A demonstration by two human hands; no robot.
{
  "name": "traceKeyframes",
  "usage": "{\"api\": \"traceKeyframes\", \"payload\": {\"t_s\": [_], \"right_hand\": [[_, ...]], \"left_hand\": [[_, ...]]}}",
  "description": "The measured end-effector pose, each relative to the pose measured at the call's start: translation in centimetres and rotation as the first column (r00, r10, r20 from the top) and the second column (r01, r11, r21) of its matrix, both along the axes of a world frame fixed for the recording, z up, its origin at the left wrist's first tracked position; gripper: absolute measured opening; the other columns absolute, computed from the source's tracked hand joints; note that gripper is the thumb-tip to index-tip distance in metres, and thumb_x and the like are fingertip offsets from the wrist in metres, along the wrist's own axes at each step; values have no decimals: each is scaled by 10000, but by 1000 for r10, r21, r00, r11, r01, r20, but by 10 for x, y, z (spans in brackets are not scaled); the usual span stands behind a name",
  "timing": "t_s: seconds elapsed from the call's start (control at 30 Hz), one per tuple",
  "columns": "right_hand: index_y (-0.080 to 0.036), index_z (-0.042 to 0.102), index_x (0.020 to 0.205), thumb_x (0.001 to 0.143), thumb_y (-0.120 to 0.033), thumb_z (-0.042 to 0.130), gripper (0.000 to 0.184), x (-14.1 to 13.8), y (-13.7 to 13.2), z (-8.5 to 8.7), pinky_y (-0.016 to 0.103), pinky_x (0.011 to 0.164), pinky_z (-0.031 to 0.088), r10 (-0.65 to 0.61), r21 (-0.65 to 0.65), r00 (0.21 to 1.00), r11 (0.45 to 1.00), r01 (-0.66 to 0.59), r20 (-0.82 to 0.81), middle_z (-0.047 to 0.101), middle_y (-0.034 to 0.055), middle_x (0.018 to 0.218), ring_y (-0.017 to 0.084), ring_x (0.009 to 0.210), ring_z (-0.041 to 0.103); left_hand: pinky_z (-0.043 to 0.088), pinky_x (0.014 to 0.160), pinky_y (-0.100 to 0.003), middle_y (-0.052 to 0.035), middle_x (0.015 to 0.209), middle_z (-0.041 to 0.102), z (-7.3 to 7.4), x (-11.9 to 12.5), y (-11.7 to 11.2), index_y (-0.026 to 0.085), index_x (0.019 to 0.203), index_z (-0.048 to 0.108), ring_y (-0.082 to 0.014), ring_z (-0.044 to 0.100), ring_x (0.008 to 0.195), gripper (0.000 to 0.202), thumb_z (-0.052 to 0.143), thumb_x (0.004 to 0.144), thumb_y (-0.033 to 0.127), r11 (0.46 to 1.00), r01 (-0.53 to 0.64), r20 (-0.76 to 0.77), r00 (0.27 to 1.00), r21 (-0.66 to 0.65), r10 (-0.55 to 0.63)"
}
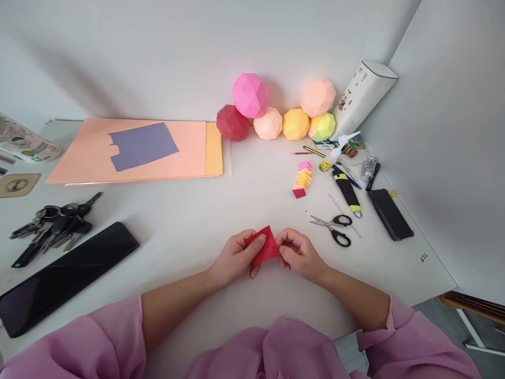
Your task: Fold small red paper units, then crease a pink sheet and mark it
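A small red piece of paper (267, 249) is held above the white table, near my body. My left hand (239, 255) grips its left side, thumb flat on top and fingers beneath. At its right corner, the fingers of my right hand (299, 253) pinch the edge. Scissors (334, 226) with black handles lie to the right of my hands, their blades slightly apart. Beyond the hands is a short row of folded paper pieces (303, 178) in pink, yellow, peach and red.
Faceted paper balls (250, 96) stand along the wall. A utility knife (347, 192), glue bottle (335, 155) and black case (390, 215) lie at right. Peach paper sheets (74, 158) with a purple sheet (145, 146), keys (59, 223) and a dark phone (71, 279) occupy the left.
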State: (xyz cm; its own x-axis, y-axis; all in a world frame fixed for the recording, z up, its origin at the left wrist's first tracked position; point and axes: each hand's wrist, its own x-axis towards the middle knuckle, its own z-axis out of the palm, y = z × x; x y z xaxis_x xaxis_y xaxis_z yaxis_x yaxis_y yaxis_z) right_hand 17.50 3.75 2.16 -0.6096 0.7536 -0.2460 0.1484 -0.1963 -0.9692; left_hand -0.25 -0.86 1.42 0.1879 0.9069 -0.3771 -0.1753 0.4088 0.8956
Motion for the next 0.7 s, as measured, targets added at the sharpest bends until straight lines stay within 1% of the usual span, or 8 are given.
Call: {"api": "traceKeyframes", "payload": {"t_s": [0.07,0.17,0.23,0.3,0.4,0.47,0.6,0.7], "right_hand": [[-201,495,875,762,-118,492,141,1,1,-1,216,490,386,2,217,999,976,10,-52,537,-22,712,79,530,441],[-215,546,939,760,-111,500,212,2,3,-5,257,546,427,104,498,993,865,-66,-49,584,40,876,109,614,499],[-220,596,894,778,-139,509,166,2,5,-6,278,559,449,147,583,989,804,-116,-5,601,74,939,141,679,548],[-223,635,851,806,-178,516,135,3,7,-7,291,556,465,143,611,989,781,-127,23,619,88,938,167,723,579],[-222,679,819,820,-244,561,120,3,10,-6,299,540,478,88,611,996,789,-73,5,634,90,898,174,711,591],[-217,696,800,804,-277,606,108,3,11,-5,296,526,478,32,553,999,833,-16,-20,632,82,877,159,665,581],[-188,695,773,773,-311,656,130,1,10,-4,272,489,471,-68,271,996,959,82,-62,614,54,888,95,535,534],[-160,673,739,744,-340,682,181,1,9,-4,253,466,449,-102,145,991,983,114,-85,616,32,825,84,510,524]], "left_hand": [[356,398,-210,63,385,505,0,0,1,186,697,482,-89,454,330,385,489,855,538,1000,9,0,1000,-3,-9],[347,395,-214,54,363,505,0,0,1,182,691,505,-94,445,321,406,472,858,550,999,31,3,1000,14,-31],[342,390,-215,54,364,504,-1,1,1,180,682,513,-93,442,317,410,492,844,555,999,37,5,999,25,-37],[333,381,-214,60,366,495,-2,2,2,180,683,512,-91,437,309,409,512,829,562,999,28,12,1000,28,-28],[313,360,-213,70,396,494,-4,4,3,182,696,496,-89,438,291,408,543,801,574,1000,-11,57,998,25,9],[315,352,-213,69,456,519,-5,5,4,182,706,485,-84,449,293,411,562,784,578,999,-27,113,993,20,25],[360,384,-222,53,551,542,-6,4,4,170,808,514,-77,474,342,381,535,817,551,995,16,187,982,94,-33],[387,412,-230,36,622,571,-7,5,4,168,857,507,-81,500,387,355,577,806,513,986,51,146,987,160,-74]]}}
